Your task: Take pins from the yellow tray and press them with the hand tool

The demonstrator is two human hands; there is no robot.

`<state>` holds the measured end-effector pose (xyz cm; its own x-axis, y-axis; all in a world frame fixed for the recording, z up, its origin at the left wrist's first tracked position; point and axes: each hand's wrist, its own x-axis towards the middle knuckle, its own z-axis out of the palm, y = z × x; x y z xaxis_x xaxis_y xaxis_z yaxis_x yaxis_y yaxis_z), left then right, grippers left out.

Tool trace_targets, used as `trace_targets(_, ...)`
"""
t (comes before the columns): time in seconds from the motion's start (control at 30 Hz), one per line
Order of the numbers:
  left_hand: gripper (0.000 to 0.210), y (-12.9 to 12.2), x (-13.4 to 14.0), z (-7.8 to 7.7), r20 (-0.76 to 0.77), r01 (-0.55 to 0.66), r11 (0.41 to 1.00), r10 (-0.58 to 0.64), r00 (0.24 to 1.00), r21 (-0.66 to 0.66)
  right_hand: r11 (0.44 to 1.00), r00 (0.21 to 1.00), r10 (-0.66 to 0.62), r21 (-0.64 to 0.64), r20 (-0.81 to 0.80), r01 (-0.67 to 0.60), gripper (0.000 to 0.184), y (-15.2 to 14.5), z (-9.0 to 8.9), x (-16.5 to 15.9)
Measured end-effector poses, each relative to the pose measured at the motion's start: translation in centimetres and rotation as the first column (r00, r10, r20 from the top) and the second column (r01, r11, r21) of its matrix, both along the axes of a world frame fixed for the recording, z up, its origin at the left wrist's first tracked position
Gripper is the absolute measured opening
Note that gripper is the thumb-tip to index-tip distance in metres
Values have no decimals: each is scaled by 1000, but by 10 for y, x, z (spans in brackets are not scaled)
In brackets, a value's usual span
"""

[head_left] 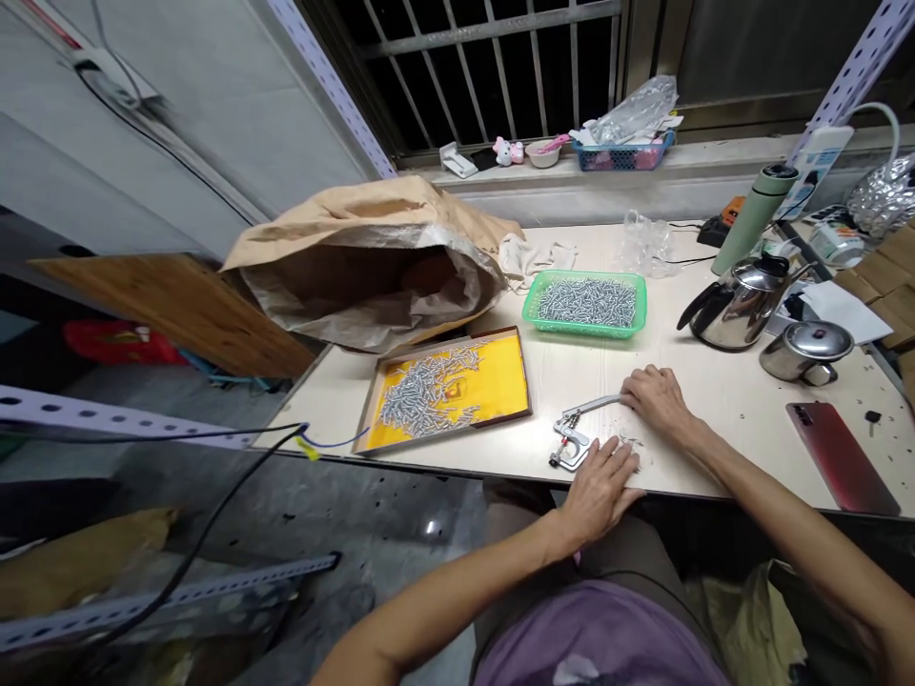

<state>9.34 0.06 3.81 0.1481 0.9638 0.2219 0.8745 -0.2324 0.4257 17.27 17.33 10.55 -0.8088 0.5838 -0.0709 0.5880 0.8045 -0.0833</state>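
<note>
A metal lever hand tool [572,446] with a C-shaped jaw, much like hand snap pliers, lies on the table near its front edge. My left hand [599,486] rests over its lower body, fingers bent together and pressing it to the tabletop. At the far end of the raised lever, my right hand [659,405] has its fingers curled over the tip. Small thin bits [629,440] lie between the hands. To the left, a shallow yellow-lined tray [500,376] holds many small metal pins or screws. Similar metal pieces fill a green plastic basket [586,331] behind it.
A large paper sack [372,205] gapes open at the back left. On the right stand a steel kettle [740,310], a lidded steel cup [804,354] and a green flask [754,219]. A red phone [840,453] lies near the front edge. Cables hang left of the table.
</note>
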Motion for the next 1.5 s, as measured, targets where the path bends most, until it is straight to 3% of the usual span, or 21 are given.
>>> trace_targets(0.07, 46, 2, 0, 2, 32, -4, 1000, 4, 999, 1, 999, 1000, 27, 21, 11, -27, 13, -8, 6, -12)
trace_targets(0.13, 47, 4, 0, 2, 55, -7, 1000, 7, 998, -7, 984, 984, 177, -11, -10, -178, 15, -23, 9, -27)
trace_targets(0.23, 45, 3, 2, -4, 62, -4, 1000, 6, 998, -28, 876, 877, 480, -46, -33, -481, 12, -52, 4, -50)
trace_targets(0.3, 43, -4, 4, -8, 38, 33, 999, -32, 999, -14, 807, 807, 590, -16, -18, -591, 13, -66, -5, -63)
trace_targets(0.37, 39, -17, 0, -9, 7, 106, 993, -106, 994, 50, 779, 777, 626, 4, -61, -627, 14, -73, -13, -72)
trace_targets(0.47, 25, -38, -27, 0, -36, 152, 961, -148, 988, 230, 789, 740, 571, -11, -356, -614, 11, -70, -15, -78)
trace_targets(0.53, 18, -46, -63, 14, -52, 39, 943, -23, 998, 329, 815, 637, 463, 14, -616, -579, 12, -59, -3, -79)
trace_targets(0.63, 21, -43, -130, 37, -94, -355, 888, 396, 913, 292, 894, 486, 329, 101, -810, -437, 15, -26, 29, -85)
trace_targets(0.7, 20, -34, -170, 48, -182, -534, 829, 558, 810, 165, 945, 531, 299, 167, -793, -282, 17, 2, 51, -90)
trace_targets(0.8, 19, -21, -207, 54, -337, -610, 786, 550, 764, -98, 964, 673, 228, 260, -704, -55, 28, 35, 68, -91)
trace_targets(0.87, 21, -15, -217, 51, -387, -604, 763, 498, 776, -230, 961, 725, 204, 275, -658, -22, 35, 40, 65, -82)
trace_targets(0.93, 21, -13, -222, 47, -384, -597, 747, 480, 788, -291, 965, 743, 225, 252, -630, -79, 34, 31, 52, -66)
trace_targets(1.03, 19, -11, -229, 41, -259, -605, 736, 547, 796, -305, 974, 748, 228, 144, -623, -176, 29, 9, 30, -38)
trace_targets(1.1, 15, -10, -234, 39, -39, -614, 723, 637, 770, -316, 979, 749, 156, -3, -644, -206, 29, -4, 20, -29)
trace_targets(1.13, 14, -8, -236, 40, 116, -617, 708, 684, 720, -345, 972, 749, 95, -101, -656, -212, 28, -10, 18, -29)
trace_targets(1.2, 19, -5, -238, 42, 438, -580, 681, 732, 522, -446, 915, 743, -60, -335, -666, -226, 27, -20, 17, -42)
trace_targets(1.23, 24, -3, -237, 44, 565, -536, 678, 727, 390, -502, 855, 742, -150, -463, -654, -235, 26, -25, 17, -54)
trace_targets(1.3, 34, 3, -233, 49, 714, -430, 698, 682, 156, -573, 665, 742, -334, -703, -581, -251, 23, -36, 16, -86)
trace_targets(1.33, 37, 5, -229, 52, 752, -390, 715, 655, 81, -580, 554, 739, -426, -796, -521, -242, 21, -42, 15, -103)
trace_targets(1.4, 41, 8, -221, 59, 792, -369, 741, 610, 19, -561, 346, 709, -578, -908, -404, -236, 17, -54, 10, -135)
trace_targets(1.5, 42, 7, -209, 67, 829, -433, 769, 554, 82, -471, 229, 693, -633, -939, -345, -258, 23, -69, 1, -167)
